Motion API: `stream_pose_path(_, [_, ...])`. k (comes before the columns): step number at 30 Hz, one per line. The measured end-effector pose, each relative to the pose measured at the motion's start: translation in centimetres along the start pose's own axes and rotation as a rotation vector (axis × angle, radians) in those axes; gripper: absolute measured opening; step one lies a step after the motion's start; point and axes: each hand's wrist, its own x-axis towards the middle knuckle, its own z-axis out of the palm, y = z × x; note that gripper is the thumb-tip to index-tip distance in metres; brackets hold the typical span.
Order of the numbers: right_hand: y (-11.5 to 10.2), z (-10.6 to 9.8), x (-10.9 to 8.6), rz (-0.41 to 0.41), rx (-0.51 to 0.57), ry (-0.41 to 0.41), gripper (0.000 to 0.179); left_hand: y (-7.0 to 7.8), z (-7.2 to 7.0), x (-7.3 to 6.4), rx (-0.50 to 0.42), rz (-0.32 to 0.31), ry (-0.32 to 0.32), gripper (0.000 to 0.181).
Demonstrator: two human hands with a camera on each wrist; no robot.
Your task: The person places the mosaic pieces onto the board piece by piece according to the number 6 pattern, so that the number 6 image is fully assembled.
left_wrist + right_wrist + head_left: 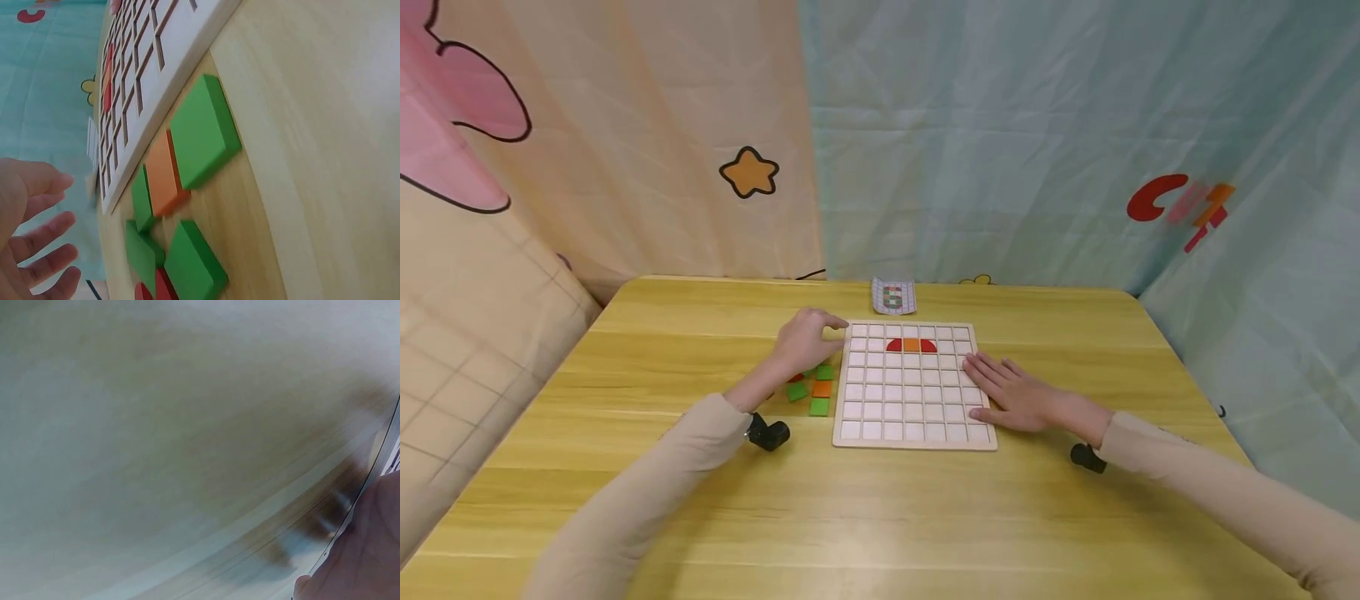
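Observation:
A pale gridded board (916, 445) lies on the table. Near its top row sit an orange square tile (912, 345) and two red rounded tiles (894, 346), one on each side. My left hand (803, 340) is at the board's upper left corner, thumb and forefinger apart with nothing between them; its fingers (47, 237) are spread loosely in the left wrist view. Just below it lie several green tiles (203, 134), an orange tile (164, 175) and red pieces (164, 286). My right hand (1013, 396) rests flat across the board's right edge, fingers straight.
Behind the board lies a small paper card (893, 297) with a coloured grid pattern. The wooden table (880, 517) reaches back to printed curtains (1000, 150). Black wrist cameras (767, 433) hang under both forearms.

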Motion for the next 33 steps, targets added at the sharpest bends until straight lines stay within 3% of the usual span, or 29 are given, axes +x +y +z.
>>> stream_pose_path(15, [0.3, 0.6, -0.1, -0.021, 0.005, 0.035, 0.080, -2.4, -1.5, -2.3, -0.012, -0.021, 0.013, 0.033])
stream_pose_path(19, [0.5, 0.8, -0.1, -0.025, 0.007, 0.046, 0.080, -2.7, -1.3, -2.7, 0.005, -0.027, 0.005, 0.035])
stream_pose_path(26, [0.4, 0.6, -0.3, -0.047, 0.044, 0.073, 0.079, -2.4, -0.7, -2.7, 0.033, -0.100, -0.030, 0.038])
stream_pose_path(33, [0.1, 0.2, -0.2, 0.002, 0.014, 0.005, 0.080, -2.3, -0.1, -2.4, 0.060, -0.107, -0.021, 0.040])
